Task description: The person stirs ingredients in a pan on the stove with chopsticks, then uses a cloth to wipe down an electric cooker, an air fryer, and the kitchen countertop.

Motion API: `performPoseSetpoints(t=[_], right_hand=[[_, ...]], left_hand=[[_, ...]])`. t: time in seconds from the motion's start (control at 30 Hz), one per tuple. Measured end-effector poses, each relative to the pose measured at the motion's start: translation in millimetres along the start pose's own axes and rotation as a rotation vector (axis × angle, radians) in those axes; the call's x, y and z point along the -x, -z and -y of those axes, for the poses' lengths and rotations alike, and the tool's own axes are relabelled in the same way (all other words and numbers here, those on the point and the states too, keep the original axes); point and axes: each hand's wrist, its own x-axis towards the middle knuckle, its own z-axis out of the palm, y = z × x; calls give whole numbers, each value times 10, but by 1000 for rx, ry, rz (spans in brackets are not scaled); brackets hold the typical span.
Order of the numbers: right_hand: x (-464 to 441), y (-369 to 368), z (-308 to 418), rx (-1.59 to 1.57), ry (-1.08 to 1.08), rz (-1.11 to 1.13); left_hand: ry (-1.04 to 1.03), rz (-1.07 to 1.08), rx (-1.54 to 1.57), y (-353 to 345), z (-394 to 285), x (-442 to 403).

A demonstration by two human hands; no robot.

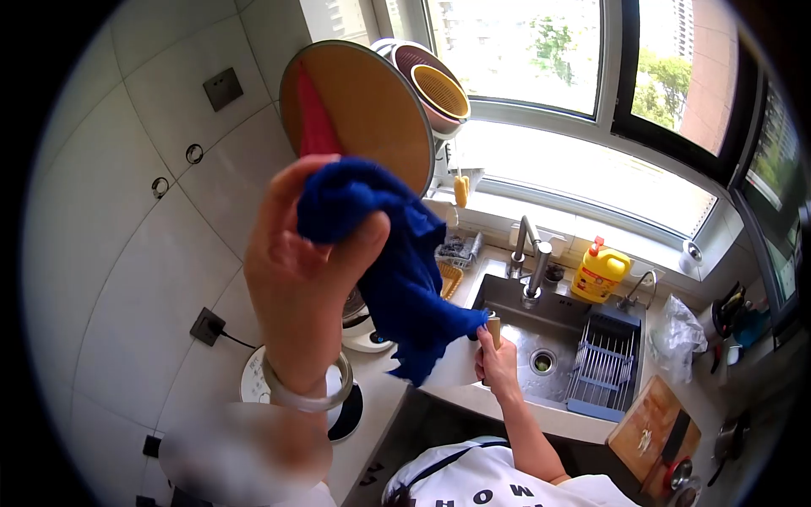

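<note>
My left hand (296, 241), with a pale bangle (308, 390) on the wrist, is raised close to the camera. Its fingers and thumb are closed on a bunched blue cloth (393, 270), which hangs down to the right. Lower and further right, my right hand (497, 359) grips the light wooden handle of what looks like a cleaver (456, 365). The pale, broad blade points left and is partly covered by the cloth. The cloth's lower right corner reaches the handle beside my right thumb; whether they touch I cannot tell.
Behind my right hand is a steel sink (528, 334) with a faucet (536, 266) and a drain rack (601, 363). A yellow jug (601, 272) stands by the window. A cutting board (650, 431) with scraps and a dark knife lies at right. A round board (372, 110) leans at upper left.
</note>
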Motion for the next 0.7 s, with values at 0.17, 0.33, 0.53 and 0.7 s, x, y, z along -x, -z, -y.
performPoseSetpoints(t=[0.17,0.33,0.53,0.7], right_hand=[[45,11,60,-140,-41,21],[19,9,-196,94,285,-9],[48,91,-504,170,380,-40],[351,-71,-167,176,409,61]], left_hand=[[-130,329,-596,80,1110,1064],[-156,470,-1017,97,1947,2044],[-245,451,-1151,194,1902,2144],[-49,249,-1094,-74,1791,1678]])
